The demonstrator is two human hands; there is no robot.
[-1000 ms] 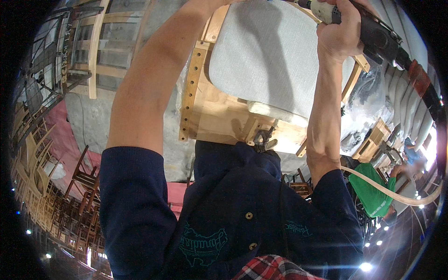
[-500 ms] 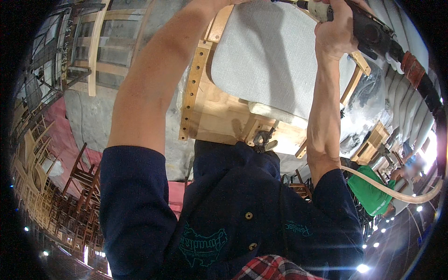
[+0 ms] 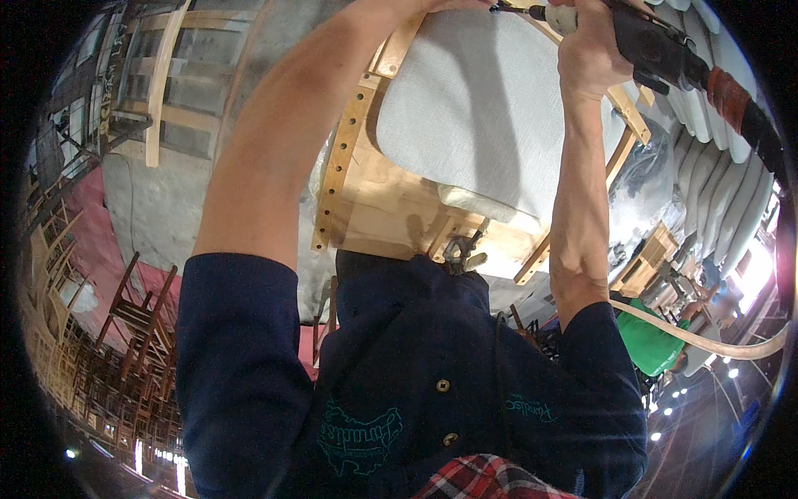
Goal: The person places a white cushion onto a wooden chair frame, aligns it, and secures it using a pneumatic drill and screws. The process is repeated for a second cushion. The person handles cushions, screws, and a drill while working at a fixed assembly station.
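Note:
A wooden chair frame (image 3: pixel 391 208) with a pale grey upholstered seat pad (image 3: pixel 482 108) lies in front of me. My right hand (image 3: pixel 592 51) grips a black power tool (image 3: pixel 658 48) at the pad's upper edge, and the tool's tip points left along that edge. A cable wrapped in red and black runs off the tool to the right. My left arm reaches up along the frame's curved rail with its row of holes (image 3: pixel 339 166). My left hand (image 3: pixel 455 4) touches the pad's top edge, mostly cut off by the picture's rim.
A beige hose (image 3: pixel 706 343) curves past my right elbow. Stacks of wooden chair frames (image 3: pixel 125 308) stand at the left. A row of pale padded parts (image 3: pixel 723 191) sits at the right, with a green object (image 3: pixel 652 343) below them. My dark blue shirt fills the lower middle.
My right hand and the tool have shifted slightly left along the pad's upper edge. My left arm has stayed stretched to the same edge.

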